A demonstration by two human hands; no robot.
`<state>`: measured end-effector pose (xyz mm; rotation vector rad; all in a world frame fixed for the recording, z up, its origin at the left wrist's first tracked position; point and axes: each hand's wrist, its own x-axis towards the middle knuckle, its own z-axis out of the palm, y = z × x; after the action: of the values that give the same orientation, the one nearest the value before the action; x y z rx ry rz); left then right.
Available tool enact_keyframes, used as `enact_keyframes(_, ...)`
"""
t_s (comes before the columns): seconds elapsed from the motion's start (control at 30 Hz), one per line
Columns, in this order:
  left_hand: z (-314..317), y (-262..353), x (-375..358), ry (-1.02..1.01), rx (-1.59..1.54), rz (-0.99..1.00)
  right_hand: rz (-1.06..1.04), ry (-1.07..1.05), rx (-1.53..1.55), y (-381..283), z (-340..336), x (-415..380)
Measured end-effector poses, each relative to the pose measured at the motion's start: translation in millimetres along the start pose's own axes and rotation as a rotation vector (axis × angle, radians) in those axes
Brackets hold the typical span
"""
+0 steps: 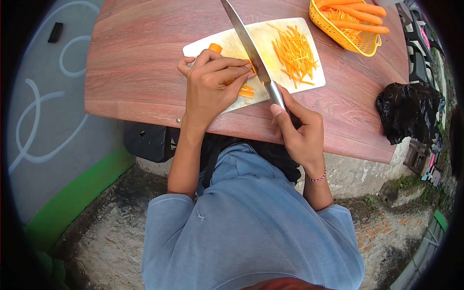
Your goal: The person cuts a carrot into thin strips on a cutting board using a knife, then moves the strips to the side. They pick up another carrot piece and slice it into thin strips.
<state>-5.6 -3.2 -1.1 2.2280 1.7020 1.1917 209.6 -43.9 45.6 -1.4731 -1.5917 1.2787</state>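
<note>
My right hand (299, 126) is closed round the handle of a long kitchen knife (249, 46). Its blade points away from me and stands over the white cutting board (227, 39). On the board's left half, my left hand (215, 79) has its fingertips pinched on a piece of carrot (253, 68) right beside the blade. Much of that piece is hidden by the fingers. A thicker carrot chunk (215, 48) lies behind the left hand, and cut carrot sticks (247, 92) lie below its fingers. Right of the knife is a loose heap of thin carrot strips (296, 54).
A yellow plastic basket (333, 36) with whole carrots (360, 24) and shredded carrot stands at the table's far right. The wooden table (140, 63) has a curved near edge. A black plastic bag (408, 108) hangs at its right side. A painted grey wall (53, 106) is on the left.
</note>
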Motion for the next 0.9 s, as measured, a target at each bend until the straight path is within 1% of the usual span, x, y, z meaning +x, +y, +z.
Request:
enact_keyframes(0.17,-0.8,0.8,0.3,-0.013,-0.003,0.000,-0.031,0.038,-0.018,0.4,3.0,-2.6)
enact_keyframes(0.23,-1.2,0.3,0.3,-0.020,-0.005,0.002,-0.100,0.048,-0.076,-1.3,4.1,-2.7)
enact_keyframes(0.37,-1.6,-1.4,-0.1,-0.028,-0.009,-0.001,-0.074,0.045,-0.111,-6.3,5.7,-3.9)
enact_keyframes(0.43,-1.9,-1.0,0.7,-0.026,-0.013,0.001,-0.146,0.059,-0.151,-5.3,6.4,-2.9)
enact_keyframes(0.57,2.2,-2.3,-0.7,-0.004,-0.070,-0.032,-0.210,0.079,-0.198,-6.6,9.1,-1.9)
enact_keyframes(0.63,-0.2,-1.5,0.0,-0.010,-0.037,-0.012,-0.244,0.085,-0.195,-4.3,9.2,-1.4)
enact_keyframes(0.9,0.2,-1.9,-0.1,-0.016,0.001,0.017,-0.238,0.090,-0.200,-4.8,12.3,4.3)
